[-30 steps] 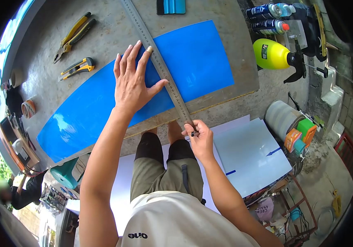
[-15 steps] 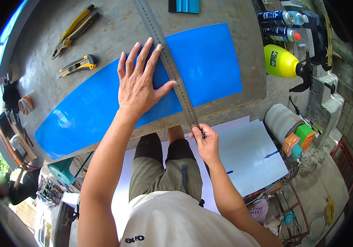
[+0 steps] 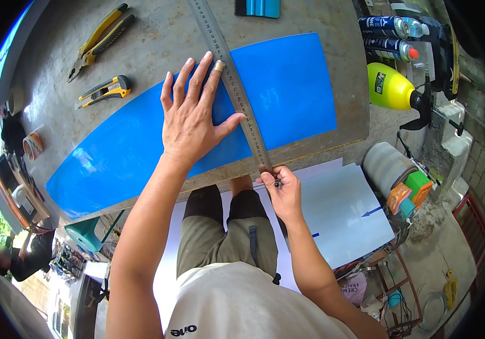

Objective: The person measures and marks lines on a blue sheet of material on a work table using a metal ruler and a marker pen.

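A curved blue sheet [image 3: 288,90] lies on the grey metal table, with a long steel ruler [image 3: 237,90] slanting across it. My left hand [image 3: 190,121] rests flat on the sheet, fingers spread, its thumb and index fingertip against the ruler's left edge. One fingertip has a tan wrapping. At the table's near edge, my right hand [image 3: 282,191] pinches the ruler's lower end. A small dark round end shows among those fingers; what it belongs to is mostly hidden.
Pliers [image 3: 100,42] and a yellow-black utility knife [image 3: 104,91] lie left on the table; a blue squeegee [image 3: 258,7] is at the top. Spray cans [image 3: 386,48] and a yellow spray bottle [image 3: 389,86] stand to the right. Another person [image 3: 27,257] is at far left.
The view has shifted slightly. Both hands keep nearly the same positions on the sheet and ruler, with the right fingers changed only a little.
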`<state>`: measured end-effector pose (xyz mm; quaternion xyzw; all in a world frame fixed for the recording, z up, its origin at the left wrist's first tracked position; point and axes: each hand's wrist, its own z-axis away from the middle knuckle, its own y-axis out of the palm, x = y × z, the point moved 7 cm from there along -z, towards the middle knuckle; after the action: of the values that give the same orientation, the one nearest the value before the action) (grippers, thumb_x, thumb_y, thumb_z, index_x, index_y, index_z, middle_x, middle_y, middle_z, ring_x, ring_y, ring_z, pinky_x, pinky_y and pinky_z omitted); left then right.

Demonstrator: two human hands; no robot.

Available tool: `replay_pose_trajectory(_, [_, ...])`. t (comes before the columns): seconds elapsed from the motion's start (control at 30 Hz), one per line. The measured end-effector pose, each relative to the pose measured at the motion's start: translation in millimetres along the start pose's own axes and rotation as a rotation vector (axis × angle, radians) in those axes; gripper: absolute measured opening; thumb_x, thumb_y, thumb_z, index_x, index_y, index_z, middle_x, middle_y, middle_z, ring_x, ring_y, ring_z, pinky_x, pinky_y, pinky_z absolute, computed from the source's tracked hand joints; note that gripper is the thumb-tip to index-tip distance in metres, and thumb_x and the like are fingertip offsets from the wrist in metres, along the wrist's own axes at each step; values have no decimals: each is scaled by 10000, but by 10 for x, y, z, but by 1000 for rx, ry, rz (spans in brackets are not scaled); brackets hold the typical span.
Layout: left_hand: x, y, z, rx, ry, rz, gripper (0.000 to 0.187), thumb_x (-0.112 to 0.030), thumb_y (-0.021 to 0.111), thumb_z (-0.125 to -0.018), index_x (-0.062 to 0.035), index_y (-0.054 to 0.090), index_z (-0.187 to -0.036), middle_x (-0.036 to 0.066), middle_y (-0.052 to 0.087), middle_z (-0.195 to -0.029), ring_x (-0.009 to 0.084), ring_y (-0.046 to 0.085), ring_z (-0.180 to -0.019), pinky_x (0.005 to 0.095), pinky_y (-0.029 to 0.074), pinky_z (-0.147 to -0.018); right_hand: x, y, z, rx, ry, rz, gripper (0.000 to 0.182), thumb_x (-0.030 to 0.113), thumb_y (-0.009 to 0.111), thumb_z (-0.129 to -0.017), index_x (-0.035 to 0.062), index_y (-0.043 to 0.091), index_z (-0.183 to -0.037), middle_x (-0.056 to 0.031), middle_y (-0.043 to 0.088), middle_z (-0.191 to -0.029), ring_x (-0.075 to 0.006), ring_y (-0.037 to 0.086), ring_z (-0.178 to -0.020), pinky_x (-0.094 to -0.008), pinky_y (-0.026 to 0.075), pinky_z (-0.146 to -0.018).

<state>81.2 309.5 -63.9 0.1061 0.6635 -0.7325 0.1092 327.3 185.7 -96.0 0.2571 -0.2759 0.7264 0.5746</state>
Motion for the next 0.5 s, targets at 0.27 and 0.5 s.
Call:
replay_pose_trajectory(0.27, [7,15,15,-6,-7,18,992,-682,771,-833,-197,443,-1634,1,364,-1716,258,270,-1601,510,110,-1334,-32,-91,82,71,-21,163,240,178,748,-1037,-61,729,-1044,-99,756,-937,-135,739,-843,-288,576,-760])
replay_pose_trajectory(0.5, [10,26,13,8,-7,-4,979,-713,715,-872,-191,421,-1646,1,356,-1723,257,266,-1603,499,101,-1339,63,-26,27,29,-33,119,211,163,755,-1033,-47,735,-1033,-68,749,-897,-116,729,-825,-269,576,-754])
